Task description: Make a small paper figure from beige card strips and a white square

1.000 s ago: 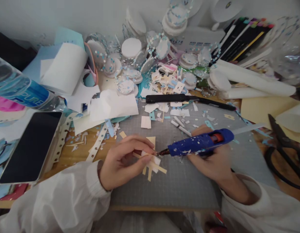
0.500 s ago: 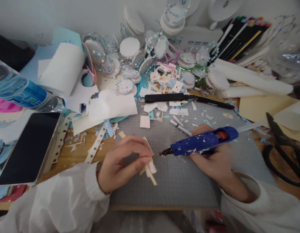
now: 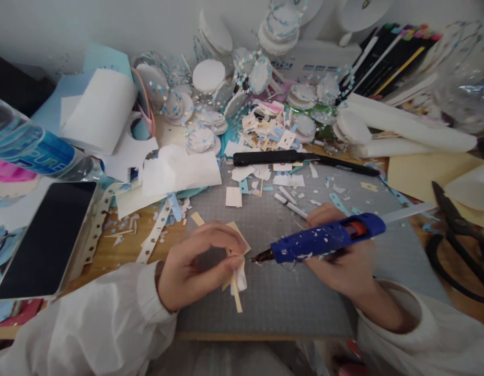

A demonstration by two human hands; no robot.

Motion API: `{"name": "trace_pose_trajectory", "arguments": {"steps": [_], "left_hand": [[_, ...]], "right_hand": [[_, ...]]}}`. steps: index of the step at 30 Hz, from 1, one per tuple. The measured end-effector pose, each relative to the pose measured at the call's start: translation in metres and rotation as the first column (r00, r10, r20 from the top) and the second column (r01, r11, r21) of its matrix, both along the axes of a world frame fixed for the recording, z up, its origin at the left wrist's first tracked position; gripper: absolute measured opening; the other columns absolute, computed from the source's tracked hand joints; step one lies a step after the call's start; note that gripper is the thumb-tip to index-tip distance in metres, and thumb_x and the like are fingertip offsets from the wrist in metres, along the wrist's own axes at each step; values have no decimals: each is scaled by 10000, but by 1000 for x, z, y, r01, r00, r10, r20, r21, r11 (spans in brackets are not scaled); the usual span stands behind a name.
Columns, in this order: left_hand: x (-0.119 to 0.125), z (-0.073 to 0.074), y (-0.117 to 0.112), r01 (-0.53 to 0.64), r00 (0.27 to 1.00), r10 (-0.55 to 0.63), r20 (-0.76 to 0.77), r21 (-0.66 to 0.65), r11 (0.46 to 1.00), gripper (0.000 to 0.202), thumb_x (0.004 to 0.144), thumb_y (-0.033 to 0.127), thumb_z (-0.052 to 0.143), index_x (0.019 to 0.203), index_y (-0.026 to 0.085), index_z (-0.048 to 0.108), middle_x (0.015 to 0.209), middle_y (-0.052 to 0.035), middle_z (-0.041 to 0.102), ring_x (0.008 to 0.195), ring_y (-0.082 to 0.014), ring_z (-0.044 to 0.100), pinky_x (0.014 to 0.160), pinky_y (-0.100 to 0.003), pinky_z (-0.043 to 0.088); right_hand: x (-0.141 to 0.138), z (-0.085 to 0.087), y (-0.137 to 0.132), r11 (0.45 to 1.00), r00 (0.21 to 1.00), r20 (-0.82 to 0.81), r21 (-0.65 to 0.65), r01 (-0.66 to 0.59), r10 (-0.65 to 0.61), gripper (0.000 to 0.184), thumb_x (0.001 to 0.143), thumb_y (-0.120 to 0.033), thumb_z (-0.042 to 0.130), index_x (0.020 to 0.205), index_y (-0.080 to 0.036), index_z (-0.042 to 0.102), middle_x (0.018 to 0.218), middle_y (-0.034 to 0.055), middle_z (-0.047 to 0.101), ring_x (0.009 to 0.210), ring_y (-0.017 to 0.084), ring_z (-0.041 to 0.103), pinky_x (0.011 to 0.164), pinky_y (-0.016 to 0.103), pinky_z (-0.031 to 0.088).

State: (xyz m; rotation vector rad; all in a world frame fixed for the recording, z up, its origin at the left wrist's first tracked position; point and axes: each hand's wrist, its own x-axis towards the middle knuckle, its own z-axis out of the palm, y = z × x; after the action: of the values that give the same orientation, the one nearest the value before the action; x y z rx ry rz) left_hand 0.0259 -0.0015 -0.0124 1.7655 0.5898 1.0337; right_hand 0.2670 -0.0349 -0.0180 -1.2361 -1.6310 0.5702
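Observation:
My left hand (image 3: 203, 258) pinches a small paper piece (image 3: 239, 277) between thumb and fingertips. The piece is white with pale yellow strips (image 3: 237, 297) sticking out of it; its full shape is partly hidden by the fingers. My right hand (image 3: 344, 271) is wrapped around a blue glue gun (image 3: 316, 241) with white flecks on its body. A glue stick (image 3: 408, 213) juts from its back end. The gun's dark nozzle (image 3: 261, 256) points left, close beside the paper piece, with a small gap between them. Both hands are over a grey cutting mat (image 3: 297, 313).
A black craft knife (image 3: 265, 157) lies across the mat's back among paper scraps. Black scissors (image 3: 457, 230) lie at right. A phone (image 3: 46, 237) and a water bottle (image 3: 42, 143) are at left. White paper discs (image 3: 209, 76) crowd the back wall.
The glue gun has shifted slightly left and down, its nozzle lower. My left fingers have turned the paper piece, so its yellow strip hangs more steeply downward.

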Motion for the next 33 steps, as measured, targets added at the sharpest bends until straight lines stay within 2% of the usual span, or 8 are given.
{"name": "trace_pose_trajectory", "arguments": {"steps": [9,16,22,27,33], "left_hand": [[-1,-5,-2,-38,999,37,-24,-41,998,194,827,63,600,994,156,631,870,-76,679,831,-166,643,746,-297,519],[0,-2,-1,-42,998,42,-48,-15,999,150,834,73,581,946,156,638,839,-70,683,800,-161,646,726,-290,515],[0,-1,-1,-22,997,18,-75,-44,999,157,851,80,553,968,141,639,843,-74,673,802,-153,639,725,-276,511],[2,1,0,-3,999,1,-43,-62,998,151,840,65,562,940,142,645,833,-77,676,818,-164,639,739,-288,514],[2,3,1,45,999,-40,36,-145,988,139,843,78,571,944,126,655,863,-106,670,846,-183,634,754,-308,521]], "right_hand": [[1,-2,1,1000,1000,6,-8,4,-4,246,634,-67,620,773,-248,528,703,-13,518,639,176,513,550,318,375],[2,-4,2,1000,998,59,8,27,-27,227,640,-92,633,757,-251,521,720,-11,529,661,185,527,593,333,397],[1,-2,2,999,997,67,6,46,-46,221,638,-104,636,756,-252,521,714,-16,532,646,181,528,588,329,396],[1,-2,2,999,998,56,15,29,-29,232,632,-76,623,754,-247,525,707,-15,528,649,180,527,588,324,396],[0,1,2,1000,1000,22,17,20,-21,225,649,-80,627,759,-248,526,687,-20,511,625,173,514,561,318,389]]}}
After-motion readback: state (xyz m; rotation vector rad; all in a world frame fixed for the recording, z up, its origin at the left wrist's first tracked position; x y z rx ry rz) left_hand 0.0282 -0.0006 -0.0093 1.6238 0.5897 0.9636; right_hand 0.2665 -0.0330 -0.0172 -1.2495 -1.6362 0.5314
